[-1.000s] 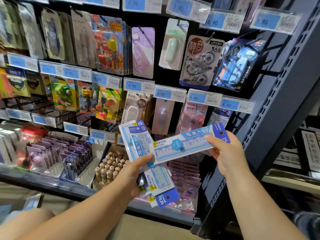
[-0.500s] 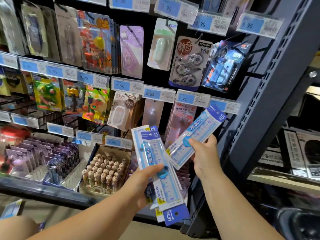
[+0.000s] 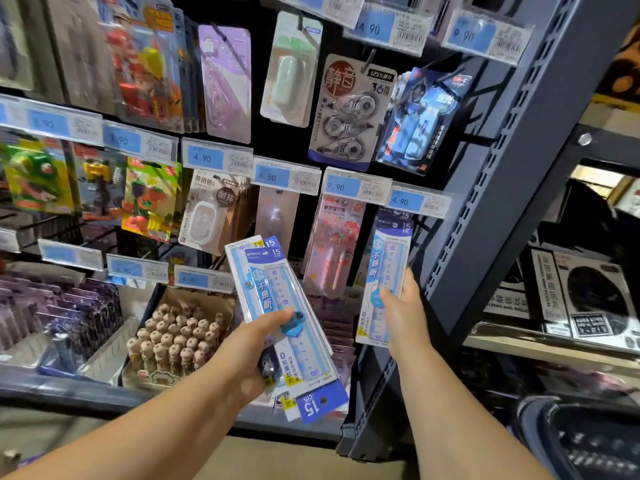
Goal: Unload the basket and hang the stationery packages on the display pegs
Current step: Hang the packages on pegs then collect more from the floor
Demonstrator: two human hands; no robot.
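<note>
The ruler pack (image 3: pixel 387 271) stood upright just left of the post (image 3: pixel 502 174), with its blue header tucked up under a price tag (image 3: pixel 420 202). The right hand (image 3: pixel 403 308) pinched it at mid-length, thumb on the front face and fingers curled round the edge nearer the post. A second header of the same kind showed behind its top, so the peg was probably there, though tag and packs hid it.

Farther left of the post and lower, the left hand (image 3: pixel 249 344) gripped a fanned stack (image 3: pixel 277 306) of the same packs. They were tilted, the thumb was pressed across the front, and one pack was turned header-down.

The step in hand looked like hanging a single pack. The next move would call for lining its hang hole, which could not be made out, up with the peg tip, then sliding the pack back level so it did not snag the one already hung.

The packs were long, narrow and flat: glossy clear sleeves over thin card, each holding a pale, see-through ruler. They were likely stiff enough to steer by one edge, but slippery. The post was dark matt steel, punched with rows of slots. Right of the post, at the bottom corner, lay what looked like the basket (image 3: pixel 568 441), dark and meshed.
</note>
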